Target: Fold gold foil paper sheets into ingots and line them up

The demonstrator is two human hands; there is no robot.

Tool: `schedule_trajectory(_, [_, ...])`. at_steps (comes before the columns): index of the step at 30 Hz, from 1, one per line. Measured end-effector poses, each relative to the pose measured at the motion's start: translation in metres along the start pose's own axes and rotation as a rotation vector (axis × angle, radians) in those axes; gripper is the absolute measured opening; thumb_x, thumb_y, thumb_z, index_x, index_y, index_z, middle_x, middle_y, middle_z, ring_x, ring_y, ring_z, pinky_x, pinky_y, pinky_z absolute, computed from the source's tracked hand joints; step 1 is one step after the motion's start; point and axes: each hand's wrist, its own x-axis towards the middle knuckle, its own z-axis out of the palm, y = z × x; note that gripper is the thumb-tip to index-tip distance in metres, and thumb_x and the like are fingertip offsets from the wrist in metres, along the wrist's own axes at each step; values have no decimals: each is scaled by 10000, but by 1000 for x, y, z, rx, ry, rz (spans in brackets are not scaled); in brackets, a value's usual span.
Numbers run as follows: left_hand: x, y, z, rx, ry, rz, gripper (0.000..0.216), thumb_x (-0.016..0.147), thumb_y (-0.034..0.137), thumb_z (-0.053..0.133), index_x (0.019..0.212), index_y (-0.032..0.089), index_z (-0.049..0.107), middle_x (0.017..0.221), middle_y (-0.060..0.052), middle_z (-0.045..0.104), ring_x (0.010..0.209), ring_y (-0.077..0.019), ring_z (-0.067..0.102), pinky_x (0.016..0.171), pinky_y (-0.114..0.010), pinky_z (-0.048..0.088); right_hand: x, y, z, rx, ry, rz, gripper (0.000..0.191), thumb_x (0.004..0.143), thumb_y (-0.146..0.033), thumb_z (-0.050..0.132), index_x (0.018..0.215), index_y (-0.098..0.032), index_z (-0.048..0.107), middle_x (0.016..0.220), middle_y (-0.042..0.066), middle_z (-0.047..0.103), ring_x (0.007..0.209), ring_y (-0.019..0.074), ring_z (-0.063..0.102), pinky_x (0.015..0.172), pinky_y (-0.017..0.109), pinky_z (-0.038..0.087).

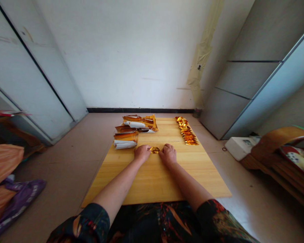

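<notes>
A small piece of shiny gold foil paper (155,150) lies flat near the middle of the wooden table, with creases across it. At its left end the fingers of my left hand (142,153) are closed on the edge. My right hand (168,154) pinches the opposite end, its fingers curled. Just beyond my left hand is a stack of gold, brown and white paper sheets (126,139). Behind that, more loose sheets (139,124) lie in overlapping bundles. Along the right side runs a row of folded gold foil pieces (186,131), set close together.
The wooden table (157,182) stands on a tiled floor, short of a white wall (131,60). Grey cabinets (233,98) rise at the right, beside a white box (238,147) and a wooden chair (273,162). Orange and purple bags (17,195) lie at the left.
</notes>
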Motion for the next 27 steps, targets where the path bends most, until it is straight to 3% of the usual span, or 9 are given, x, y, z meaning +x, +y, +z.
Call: schedule_trajectory(27, [5, 6, -3, 53, -63, -87, 221, 771, 301, 561, 947, 284, 694, 1018, -9, 714, 927, -169, 638, 674, -220, 409, 10, -5, -16, 61, -101, 125, 147, 768, -302, 586, 807, -196, 680, 1120, 72, 570, 1046, 219, 472, 806, 306, 360])
